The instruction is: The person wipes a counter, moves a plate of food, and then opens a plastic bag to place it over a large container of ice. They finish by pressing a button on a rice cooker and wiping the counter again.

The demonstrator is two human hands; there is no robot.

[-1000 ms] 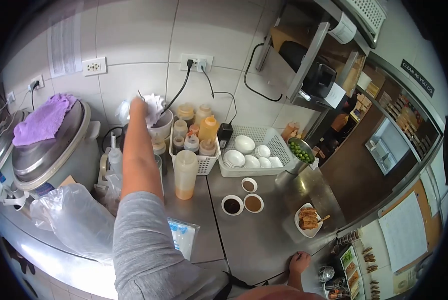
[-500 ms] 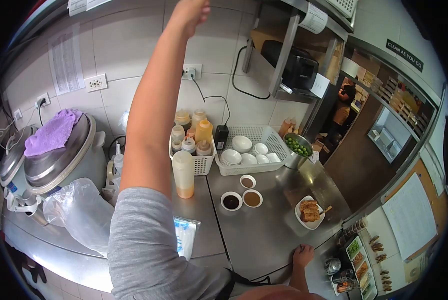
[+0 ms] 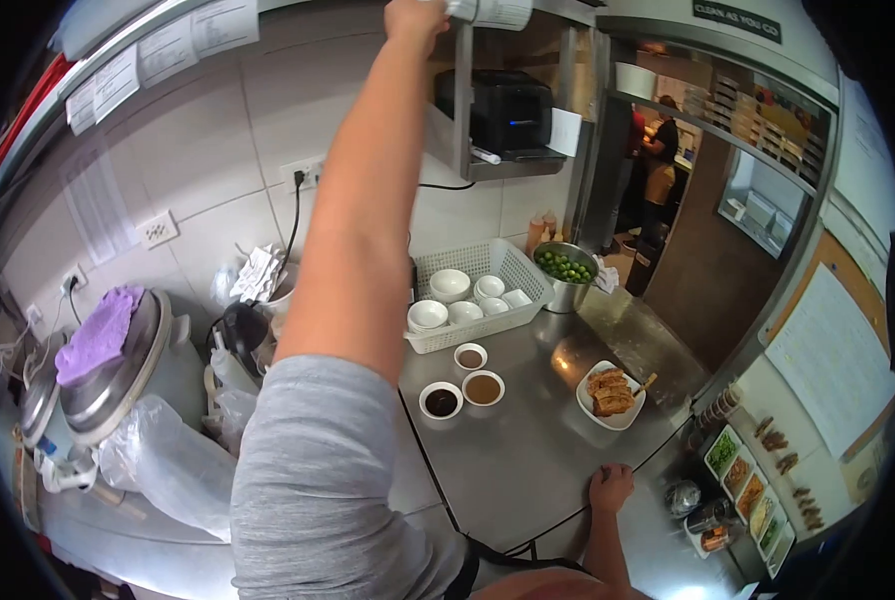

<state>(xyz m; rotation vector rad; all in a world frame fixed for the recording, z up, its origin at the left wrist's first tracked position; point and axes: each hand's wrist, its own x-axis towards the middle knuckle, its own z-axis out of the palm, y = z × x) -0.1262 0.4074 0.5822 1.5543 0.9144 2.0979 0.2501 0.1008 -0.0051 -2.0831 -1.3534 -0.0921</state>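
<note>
My left hand (image 3: 416,20) is raised high at the top edge of the view, its fingers closed and partly cut off. A small white thing (image 3: 462,9) shows right at its fingertips; I cannot tell what it is. My right hand (image 3: 611,487) rests on the steel counter (image 3: 528,465) with curled fingers and nothing visible in it. Above it stands a white dish (image 3: 623,421) of browned, sliced food (image 3: 611,392). Left of that are three small white bowls of sauce, one dark (image 3: 441,402), one brown (image 3: 484,389) and a smaller one (image 3: 471,356).
A white basket (image 3: 483,328) holds several white bowls (image 3: 451,285). Beside it is a metal pot (image 3: 562,296) of green fruit (image 3: 565,265). Lidded containers, a purple cloth (image 3: 100,335) and a plastic bag (image 3: 173,465) stand left. Garnish trays (image 3: 751,490) lie right. People (image 3: 658,165) stand beyond the opening.
The view has swung right and up. My left hand has moved to the hanging slip by the shelf, and my arm now hides the squeeze bottles. My right hand stays on the counter.
</note>
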